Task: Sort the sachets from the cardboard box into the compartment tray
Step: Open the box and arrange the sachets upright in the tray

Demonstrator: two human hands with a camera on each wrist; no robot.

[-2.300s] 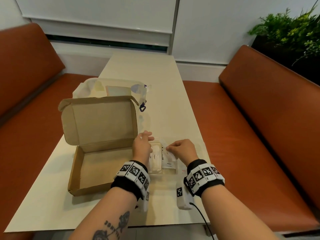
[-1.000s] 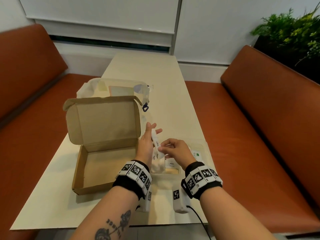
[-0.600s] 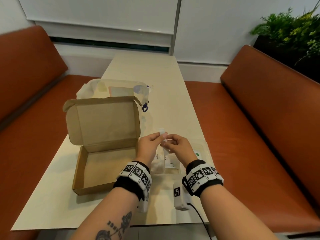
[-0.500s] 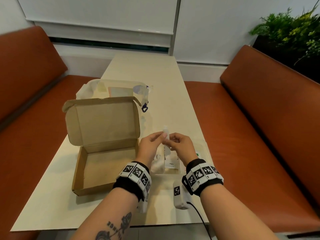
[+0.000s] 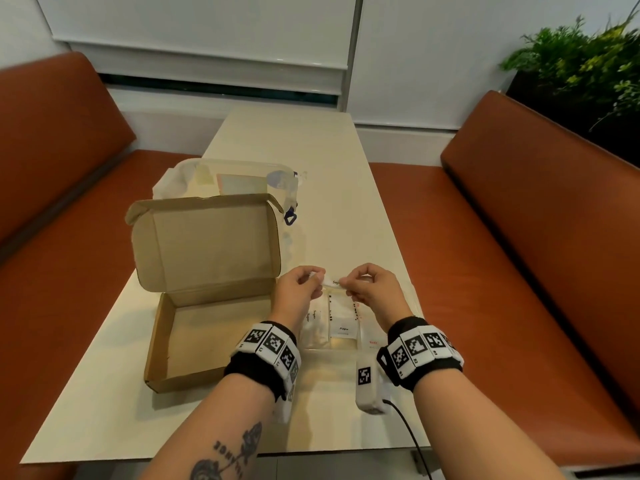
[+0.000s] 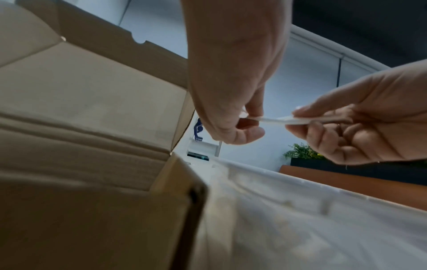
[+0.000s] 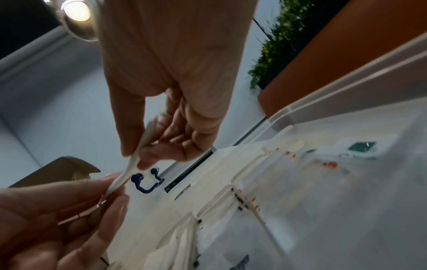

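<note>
Your left hand (image 5: 298, 289) and right hand (image 5: 372, 289) each pinch 1 end of a white sachet (image 5: 333, 282), stretched flat between them above the far edge of the clear compartment tray (image 5: 346, 348). To the left sits the cardboard box (image 5: 204, 306), lid up. The tray beside it holds sorted sachets.

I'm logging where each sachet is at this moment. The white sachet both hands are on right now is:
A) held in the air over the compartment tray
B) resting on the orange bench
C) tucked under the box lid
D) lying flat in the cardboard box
A: the left hand and right hand each pinch an end of the sachet, held above the compartment tray; the cardboard box looks empty.
</note>
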